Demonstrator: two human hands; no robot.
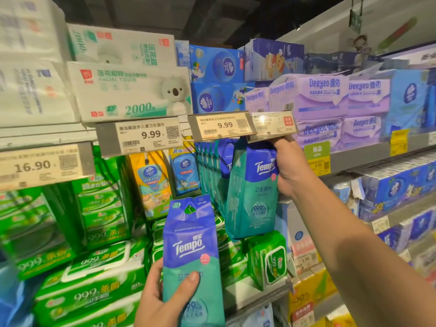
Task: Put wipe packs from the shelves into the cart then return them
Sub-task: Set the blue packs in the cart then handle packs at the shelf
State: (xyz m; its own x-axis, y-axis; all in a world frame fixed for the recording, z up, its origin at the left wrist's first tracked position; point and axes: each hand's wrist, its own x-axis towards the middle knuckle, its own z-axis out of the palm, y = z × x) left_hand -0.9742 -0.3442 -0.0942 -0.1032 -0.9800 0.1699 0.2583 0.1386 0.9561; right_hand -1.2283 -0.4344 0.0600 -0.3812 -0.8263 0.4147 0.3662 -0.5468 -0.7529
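While the right hand pinched the upper right edge of a Tempo wipe pack just under the price tag rail, the pack hung long axis vertical, up against the row of hanging Tempo packs. Left hand gripped a second Tempo pack lower and nearer, thumb across its front, also upright. Hook not visible behind the tags. No cart in view. Right hand was closer to the peg; likely re-hanging, can't confirm.
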